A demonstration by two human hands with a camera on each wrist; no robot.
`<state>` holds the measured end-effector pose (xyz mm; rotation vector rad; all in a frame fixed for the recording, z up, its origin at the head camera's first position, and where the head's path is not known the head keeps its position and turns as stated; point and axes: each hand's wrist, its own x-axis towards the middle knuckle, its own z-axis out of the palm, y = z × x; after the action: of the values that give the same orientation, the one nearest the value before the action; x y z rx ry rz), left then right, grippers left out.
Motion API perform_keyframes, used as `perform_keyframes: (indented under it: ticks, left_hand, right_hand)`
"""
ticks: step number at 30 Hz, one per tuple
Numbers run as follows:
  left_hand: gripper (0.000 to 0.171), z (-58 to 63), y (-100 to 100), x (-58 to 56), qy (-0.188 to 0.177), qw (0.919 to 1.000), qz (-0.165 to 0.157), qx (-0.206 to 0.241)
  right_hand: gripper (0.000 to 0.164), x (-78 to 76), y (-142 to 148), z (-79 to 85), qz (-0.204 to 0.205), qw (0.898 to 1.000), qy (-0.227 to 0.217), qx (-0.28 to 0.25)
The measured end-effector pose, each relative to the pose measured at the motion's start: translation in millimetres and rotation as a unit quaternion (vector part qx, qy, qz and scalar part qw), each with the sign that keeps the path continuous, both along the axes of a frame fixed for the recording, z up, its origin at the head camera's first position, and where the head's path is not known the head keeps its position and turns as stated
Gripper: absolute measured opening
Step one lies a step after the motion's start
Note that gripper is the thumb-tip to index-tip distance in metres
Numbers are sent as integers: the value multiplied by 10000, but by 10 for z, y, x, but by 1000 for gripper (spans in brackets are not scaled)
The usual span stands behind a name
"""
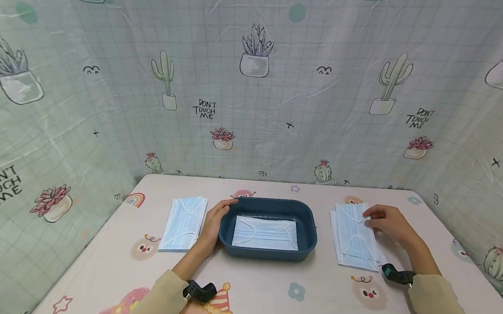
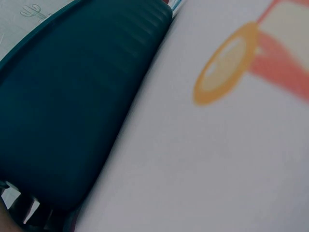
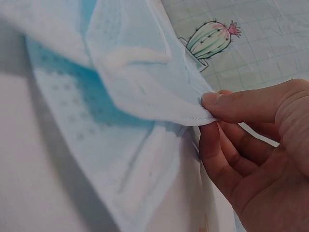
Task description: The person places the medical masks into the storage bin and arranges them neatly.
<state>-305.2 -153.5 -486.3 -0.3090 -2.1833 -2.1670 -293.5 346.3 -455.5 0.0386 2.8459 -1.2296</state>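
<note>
In the head view, a dark blue plastic tub [image 1: 266, 254] stands mid-table with a pale blue pleated face mask [image 1: 265, 235] lying flat inside. My left hand [image 1: 212, 225] holds the tub by its left side, fingertips at the far left corner of the rim. Most of that hand is out of the left wrist view, where the tub's outer wall [image 2: 63, 106] fills the left part. To the right, my right hand [image 1: 389, 226] pinches the edge of the top face mask [image 3: 149, 92] between thumb and fingers. More masks [image 3: 72, 106] lie beneath it.
A stack of face masks [image 1: 183, 223] with white ear loops lies left of the tub, beside my left forearm. The table [image 1: 311, 297] has a printed cartoon cloth. Patterned fabric [image 1: 281, 100] hangs behind and at both sides. Each wrist carries a black strap-on device [image 1: 200, 292].
</note>
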Motion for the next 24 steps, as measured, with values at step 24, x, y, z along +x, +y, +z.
perform_keyframes:
  ticks: [24]
  left_hand:
    - [39, -1, 0, -18, 0, 10000, 54, -56]
  right_hand:
    - [42, 12, -6, 61, 148, 9998, 153, -51]
